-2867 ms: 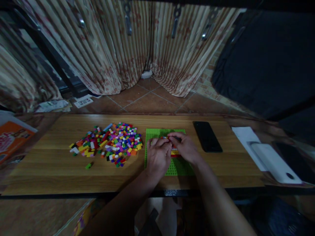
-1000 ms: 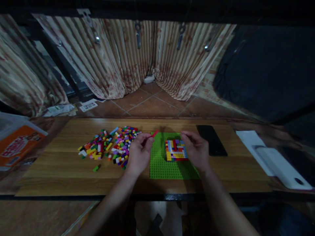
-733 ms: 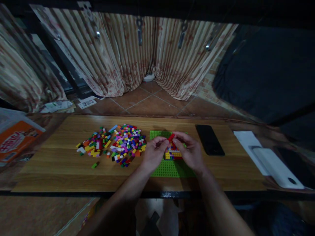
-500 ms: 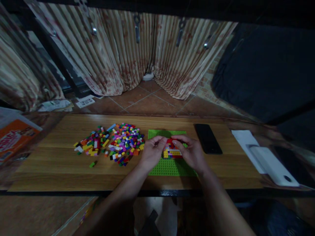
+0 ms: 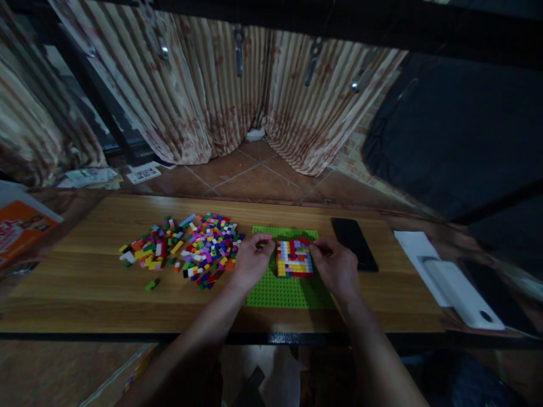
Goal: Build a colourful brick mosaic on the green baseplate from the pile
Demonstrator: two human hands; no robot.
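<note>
- While both hands rest on the green baseplate [image 5: 288, 291], the block of bricks [image 5: 294, 258] sits between them.
- Left hand [image 5: 251, 261], fingers curled, touches its left edge; any grip is unclear.
- Right hand [image 5: 337, 268], loosely curled, touches its right edge.
- Loose bricks [image 5: 190, 249] lie just left.

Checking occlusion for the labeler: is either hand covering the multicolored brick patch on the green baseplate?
No. The left hand and right hand sit on either side of the brick patch, which shows fully on the green baseplate.

left hand [image 5: 250, 264] bare | right hand [image 5: 337, 270] bare | forearms uncovered, no sleeves
</note>
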